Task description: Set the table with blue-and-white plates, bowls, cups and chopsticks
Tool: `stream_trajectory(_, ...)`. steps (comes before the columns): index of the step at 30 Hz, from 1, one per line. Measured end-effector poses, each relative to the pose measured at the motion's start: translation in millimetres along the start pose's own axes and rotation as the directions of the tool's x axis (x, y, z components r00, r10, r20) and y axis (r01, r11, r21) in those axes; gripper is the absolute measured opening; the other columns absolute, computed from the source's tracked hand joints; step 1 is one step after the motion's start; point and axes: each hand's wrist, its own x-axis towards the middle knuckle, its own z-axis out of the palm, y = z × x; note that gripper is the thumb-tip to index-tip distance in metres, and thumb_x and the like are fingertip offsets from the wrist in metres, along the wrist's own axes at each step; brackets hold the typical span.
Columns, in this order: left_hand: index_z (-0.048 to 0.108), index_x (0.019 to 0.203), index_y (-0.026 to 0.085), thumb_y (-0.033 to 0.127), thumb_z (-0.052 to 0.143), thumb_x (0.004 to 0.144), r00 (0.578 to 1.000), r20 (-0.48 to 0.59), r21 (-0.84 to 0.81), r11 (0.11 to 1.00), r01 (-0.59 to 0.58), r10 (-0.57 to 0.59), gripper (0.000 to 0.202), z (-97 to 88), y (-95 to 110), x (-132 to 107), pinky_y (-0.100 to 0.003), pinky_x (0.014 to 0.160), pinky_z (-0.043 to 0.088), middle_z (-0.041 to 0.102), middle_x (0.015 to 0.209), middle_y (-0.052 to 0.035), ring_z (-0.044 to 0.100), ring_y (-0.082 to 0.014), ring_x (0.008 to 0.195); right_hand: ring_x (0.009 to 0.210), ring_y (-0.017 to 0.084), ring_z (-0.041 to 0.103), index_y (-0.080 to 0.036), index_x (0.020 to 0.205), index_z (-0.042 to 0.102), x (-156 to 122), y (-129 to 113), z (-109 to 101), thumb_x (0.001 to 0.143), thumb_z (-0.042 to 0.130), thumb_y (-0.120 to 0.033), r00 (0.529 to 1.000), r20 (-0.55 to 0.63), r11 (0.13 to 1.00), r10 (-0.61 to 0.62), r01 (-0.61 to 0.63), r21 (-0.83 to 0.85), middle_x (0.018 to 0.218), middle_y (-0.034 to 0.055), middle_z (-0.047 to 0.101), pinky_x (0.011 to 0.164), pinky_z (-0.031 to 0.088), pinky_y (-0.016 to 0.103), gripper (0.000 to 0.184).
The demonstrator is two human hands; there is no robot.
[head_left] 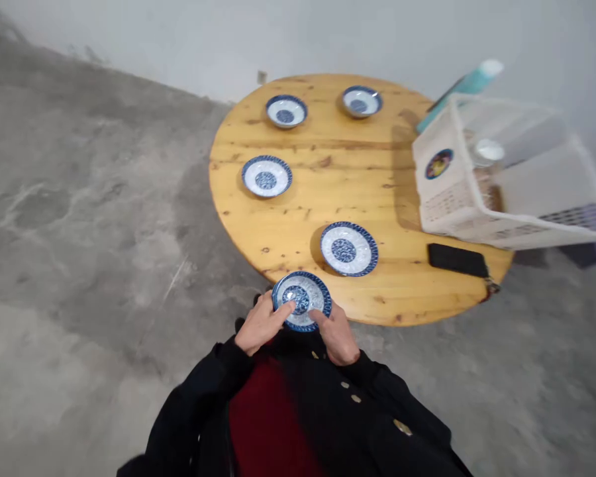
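I hold a small blue-and-white dish (302, 300) in front of my chest, over the near edge of a round wooden table (328, 179). My left hand (263, 324) grips its left rim with the thumb lying on the inside. My right hand (336, 336) grips its lower right rim. Both hands are closed on the dish. Several matching dishes lie on the table: one close by (348, 248), one at the left (267, 176), and two at the far side (286, 110) (361, 101).
A white plastic basket (501, 192) stands on the table's right side with a jar (487, 165) inside. A teal bottle (464, 86) leans behind it. A black phone (457, 260) lies near the right front edge. Bare concrete floor (89, 212) surrounds the table.
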Motion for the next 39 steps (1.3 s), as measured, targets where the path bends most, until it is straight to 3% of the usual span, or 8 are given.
stream_trajectory(5,0.061,0.128,0.017,0.054,0.059,0.088,0.998,0.062,0.076,0.997,0.014,-0.019,0.054,-23.3,21.9,35.5,-0.031,0.082,0.056,0.067,0.127,-0.0119,0.065,-0.0261,0.109,0.098,0.029,0.068,-0.014,0.101,0.068,31.1,-13.8,23.1,0.062,0.058,-0.028,0.998,-0.033,0.997,-0.055,0.057,0.058,0.104,0.0106,0.076,0.092,0.053,0.043,0.042)
stream_trajectory(9,0.065,0.121,0.015,0.053,0.060,0.088,0.995,0.086,0.146,0.988,-0.054,0.041,0.050,-36.6,46.5,78.3,-0.034,0.093,0.053,0.069,0.124,-0.0116,0.062,-0.0285,0.117,0.099,0.028,0.068,-0.014,0.105,0.066,66.9,-28.7,37.2,0.065,0.056,-0.027,0.995,-0.063,0.987,-0.075,0.083,0.136,0.105,0.0098,0.075,0.091,0.053,0.040,0.043)
stream_trajectory(15,0.065,0.119,0.013,0.055,0.061,0.088,0.989,0.145,0.216,0.976,-0.007,-0.025,0.053,-47.2,86.4,141.6,-0.038,0.102,0.048,0.070,0.124,-0.0136,0.061,-0.0294,0.120,0.090,0.026,0.066,-0.017,0.097,0.063,122.8,-49.5,48.5,0.065,0.053,-0.029,0.982,-0.153,0.974,-0.108,0.135,0.180,0.096,0.0076,0.073,0.090,0.052,0.041,0.036)
stream_trajectory(21,0.062,0.121,0.013,0.052,0.060,0.089,0.974,0.226,0.294,0.954,-0.066,-0.002,0.051,-40.8,131.9,194.2,-0.039,0.103,0.048,0.067,0.127,-0.0144,0.060,-0.0289,0.121,0.089,0.026,0.064,-0.017,0.098,0.062,169.6,-77.6,42.4,0.065,0.049,-0.030,0.957,-0.269,0.979,-0.109,0.151,0.139,0.094,0.0076,0.071,0.089,0.050,0.041,0.038)
stream_trajectory(25,0.059,0.122,0.016,0.052,0.060,0.089,0.943,0.332,0.313,0.939,-0.142,0.032,0.049,-34.8,169.0,232.2,-0.036,0.095,0.052,0.067,0.126,-0.0120,0.062,-0.0262,0.115,0.086,0.026,0.064,-0.017,0.096,0.062,198.9,-102.5,32.3,0.065,0.050,-0.029,0.942,-0.314,0.973,-0.121,0.175,0.150,0.091,0.0069,0.071,0.085,0.051,0.040,0.036)
stream_trajectory(29,0.058,0.111,0.017,0.056,0.062,0.085,0.910,0.412,0.394,0.909,-0.136,-0.043,0.047,-26.5,209.8,277.2,-0.031,0.080,0.054,0.068,0.115,-0.0100,0.064,-0.0241,0.104,0.090,0.026,0.065,-0.018,0.094,0.062,232.7,-126.0,24.0,0.063,0.052,-0.028,0.914,-0.396,0.960,-0.091,0.187,0.210,0.094,0.0072,0.072,0.081,0.055,0.039,0.034)
stream_trajectory(32,0.058,0.102,0.018,0.060,0.061,0.084,0.859,0.503,0.449,0.878,-0.167,-0.094,0.046,-20.5,234.3,315.4,-0.028,0.073,0.053,0.069,0.102,-0.0080,0.065,-0.0212,0.095,0.086,0.026,0.066,-0.017,0.099,0.063,259.5,-142.2,20.8,0.060,0.054,-0.028,0.911,-0.412,0.936,0.005,0.140,0.322,0.095,0.0080,0.072,0.068,0.058,0.037,0.041)
stream_trajectory(39,0.058,0.091,0.016,0.058,0.061,0.082,0.797,0.588,0.533,0.806,-0.257,-0.134,0.043,-11.6,257.1,410.6,-0.028,0.065,0.052,0.068,0.087,-0.0080,0.063,-0.0178,0.076,0.075,0.023,0.066,-0.018,0.097,0.060,328.1,-169.3,17.7,0.058,0.054,-0.028,0.862,-0.480,0.907,0.160,0.064,0.416,0.089,0.0070,0.070,0.057,0.059,0.035,0.040)
